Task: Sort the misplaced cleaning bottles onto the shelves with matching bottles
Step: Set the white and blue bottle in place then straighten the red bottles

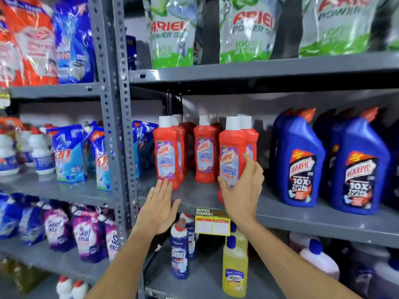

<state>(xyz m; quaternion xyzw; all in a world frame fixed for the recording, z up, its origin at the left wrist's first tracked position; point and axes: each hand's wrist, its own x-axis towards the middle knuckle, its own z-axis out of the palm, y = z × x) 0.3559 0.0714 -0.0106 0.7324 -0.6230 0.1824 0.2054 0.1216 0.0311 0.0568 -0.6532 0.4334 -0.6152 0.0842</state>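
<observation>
Right then, the grey metal shelving [280, 72] filled the whole wall, and its middle shelf [302, 214] was where everything happened. Above that shelf stood the green and white Ariel pouches [172, 33]; below it were a yellow bottle [235, 268] and a Domex bottle [179, 260]. On the shelf's right end stood the big blue Harpic bottles [300, 165], and left of them the row of red Harpic bottles [168, 154] with white caps. The person's right hand [241, 188] was wrapped around the front red Harpic bottle [232, 156], which stood at the shelf's front edge, just beside its matching kind. The left hand [159, 206] was flat and open, fingertips touching the base of the leftmost red bottle.
</observation>
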